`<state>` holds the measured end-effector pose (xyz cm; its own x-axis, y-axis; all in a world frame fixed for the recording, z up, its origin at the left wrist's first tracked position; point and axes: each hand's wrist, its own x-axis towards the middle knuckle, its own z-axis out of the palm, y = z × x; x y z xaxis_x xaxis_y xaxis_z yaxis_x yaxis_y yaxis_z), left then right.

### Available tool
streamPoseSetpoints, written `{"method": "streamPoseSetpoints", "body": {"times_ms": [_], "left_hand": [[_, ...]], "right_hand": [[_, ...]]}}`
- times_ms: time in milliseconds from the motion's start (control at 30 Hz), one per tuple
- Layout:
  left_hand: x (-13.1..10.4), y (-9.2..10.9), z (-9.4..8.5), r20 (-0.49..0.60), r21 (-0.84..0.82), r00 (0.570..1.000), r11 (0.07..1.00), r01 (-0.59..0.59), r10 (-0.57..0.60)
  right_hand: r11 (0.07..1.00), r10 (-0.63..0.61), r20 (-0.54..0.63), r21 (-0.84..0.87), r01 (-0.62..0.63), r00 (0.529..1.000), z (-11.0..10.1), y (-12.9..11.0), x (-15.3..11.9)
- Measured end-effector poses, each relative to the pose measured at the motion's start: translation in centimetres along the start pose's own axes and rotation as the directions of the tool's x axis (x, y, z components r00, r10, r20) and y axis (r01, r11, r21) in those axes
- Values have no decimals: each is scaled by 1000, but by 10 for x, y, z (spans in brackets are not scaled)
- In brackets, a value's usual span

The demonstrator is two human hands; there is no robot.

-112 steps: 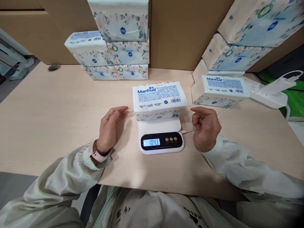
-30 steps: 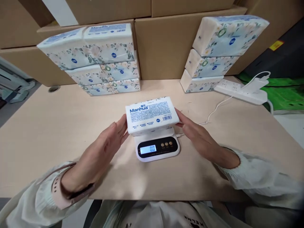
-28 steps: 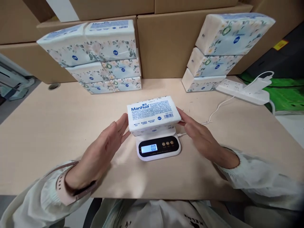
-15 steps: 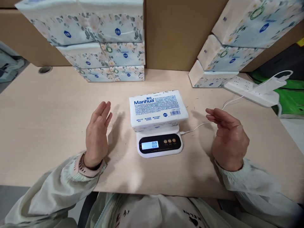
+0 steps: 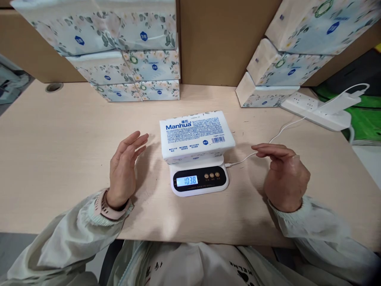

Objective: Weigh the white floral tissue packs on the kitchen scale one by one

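Pack [image 5: 195, 133], white with blue print and the name Manhua, lies flat on a white scale [image 5: 200, 178] near the middle of our pale wood counter [image 5: 74, 159]. Its label faces up, and it covers the back of the scale. In front we read 103.8 on the lit display [image 5: 187, 181], beside three round buttons [image 5: 212, 175]. Our left hand [image 5: 123, 171], with a pink band [image 5: 108, 208] at the wrist, is poised to the left of the pack; our right hand [image 5: 285, 178] is to its right, farther off. Both hands are apart from the pack, their fingers [image 5: 130, 140] released, gently bent and grasping nothing. A white cable [image 5: 244, 160] runs from the scale, past our right hand, towards a power strip [image 5: 330, 113] at the right. Behind, against brown cardboard [image 5: 218, 43], we see two stacks of flowered packs: a wide left stack [image 5: 137, 67] in two columns and a narrower right stack [image 5: 290, 65], three packs high.
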<state>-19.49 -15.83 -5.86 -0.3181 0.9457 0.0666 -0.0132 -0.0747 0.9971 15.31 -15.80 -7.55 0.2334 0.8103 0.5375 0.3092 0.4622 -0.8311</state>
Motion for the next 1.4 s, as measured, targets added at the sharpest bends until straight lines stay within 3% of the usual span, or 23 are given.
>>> {"method": "streamPoseSetpoints", "body": {"times_ms": [633,1400], "left_hand": [[3,0,3,-27,-26,997,997,77,-77],[5,-3,0,-21,-20,998,998,61,-62]], "right_hand": [[994,102,9,-42,-102,995,0,-8,0],[1000,18,51,-22,-17,999,-4,-3,-1]]}}
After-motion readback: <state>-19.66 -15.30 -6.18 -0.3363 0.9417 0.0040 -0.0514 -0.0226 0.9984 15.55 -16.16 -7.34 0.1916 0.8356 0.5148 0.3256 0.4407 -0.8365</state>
